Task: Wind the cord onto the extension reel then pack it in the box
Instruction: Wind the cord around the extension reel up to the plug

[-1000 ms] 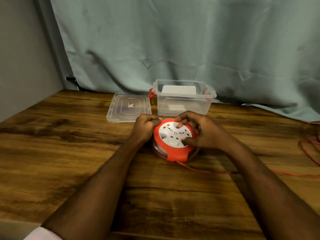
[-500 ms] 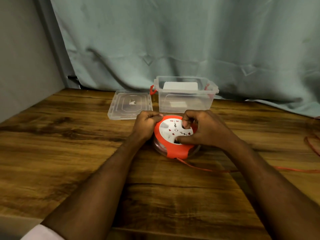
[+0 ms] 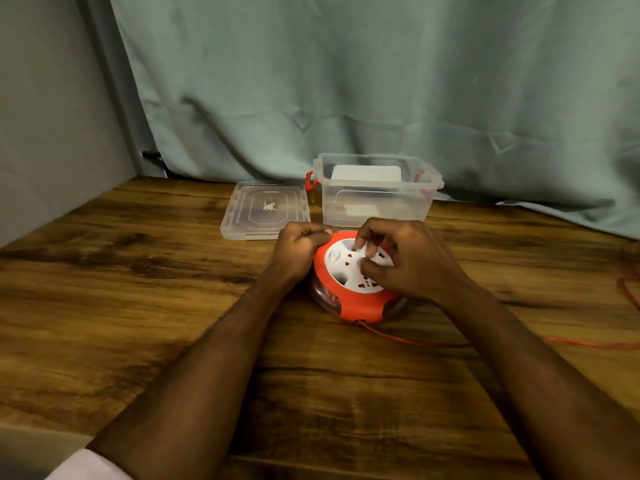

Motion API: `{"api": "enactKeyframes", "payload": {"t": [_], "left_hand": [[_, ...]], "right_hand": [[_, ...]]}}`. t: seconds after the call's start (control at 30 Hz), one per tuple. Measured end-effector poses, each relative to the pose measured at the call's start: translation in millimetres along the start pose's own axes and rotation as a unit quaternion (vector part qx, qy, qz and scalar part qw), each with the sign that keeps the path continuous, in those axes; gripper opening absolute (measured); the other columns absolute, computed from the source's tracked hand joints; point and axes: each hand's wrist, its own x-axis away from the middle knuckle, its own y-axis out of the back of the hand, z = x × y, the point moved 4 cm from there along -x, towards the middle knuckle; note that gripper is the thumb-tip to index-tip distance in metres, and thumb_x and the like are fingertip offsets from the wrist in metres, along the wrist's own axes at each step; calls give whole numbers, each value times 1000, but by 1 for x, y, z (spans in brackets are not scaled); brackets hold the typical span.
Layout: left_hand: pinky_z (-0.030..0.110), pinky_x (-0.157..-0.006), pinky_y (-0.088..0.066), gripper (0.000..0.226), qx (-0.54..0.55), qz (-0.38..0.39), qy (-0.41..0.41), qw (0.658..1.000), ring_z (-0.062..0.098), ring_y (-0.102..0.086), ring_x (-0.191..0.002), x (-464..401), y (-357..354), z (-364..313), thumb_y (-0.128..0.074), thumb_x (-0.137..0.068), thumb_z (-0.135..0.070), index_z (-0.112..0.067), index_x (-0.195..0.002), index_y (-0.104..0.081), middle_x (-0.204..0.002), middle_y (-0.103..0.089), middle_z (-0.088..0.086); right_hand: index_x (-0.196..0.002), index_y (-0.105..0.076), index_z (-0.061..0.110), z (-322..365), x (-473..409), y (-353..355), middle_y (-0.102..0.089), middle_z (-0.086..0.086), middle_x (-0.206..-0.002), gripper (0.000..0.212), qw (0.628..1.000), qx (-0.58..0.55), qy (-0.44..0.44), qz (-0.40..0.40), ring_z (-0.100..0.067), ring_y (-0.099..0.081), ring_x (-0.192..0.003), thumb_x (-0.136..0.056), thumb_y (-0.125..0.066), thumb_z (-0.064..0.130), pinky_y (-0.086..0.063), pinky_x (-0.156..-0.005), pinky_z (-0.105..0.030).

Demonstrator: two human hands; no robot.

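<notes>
On the wooden table (image 3: 138, 306), just in front of the clear box (image 3: 375, 199), sits the extension reel (image 3: 349, 285) (orange rim, white socket face). Left hand (image 3: 298, 252) grips the reel's left edge with curled fingers; right hand (image 3: 405, 261) rests on the white face, fingers bent and pinching at it. Orange cord (image 3: 415, 339) trails rightward from the reel's near side. A clear lid (image 3: 265, 211) lies beside the box.
</notes>
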Motion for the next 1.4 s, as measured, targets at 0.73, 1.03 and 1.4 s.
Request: {"api": "enactKeyframes", "payload": {"t": [0.73,1.03,1.4], "left_hand": [[37,-75,-58,16,35,11,-3,999,30,-71,-79,-2,-3,4,-60,-90,-3,-1,-95,-75,-91,-75,20],[37,-77,-58,17,48,6,-9,999,31,-71,-83,-4,-2,4,-60,-89,2,0,-97,-74,-94,-74,20],[39,-73,-57,15,39,13,-22,999,30,-72,-80,-3,-2,4,-62,-89,-2,-5,-92,-76,-89,-76,16]], "right_hand": [[-118,-49,40,-17,3,9,-66,16,-112,67,984,-116,-7,133,-11,-68,-102,-67,-92,38,-64,-68,-31],[-57,-47,27,2,5,-3,-45,17,-54,54,997,64,35,26,2,-43,-54,-71,-68,74,-35,-55,-22],[-124,-60,35,-7,3,12,-65,11,-130,54,994,-35,30,102,-6,-63,-103,-78,-80,16,-52,-67,-14]]}}
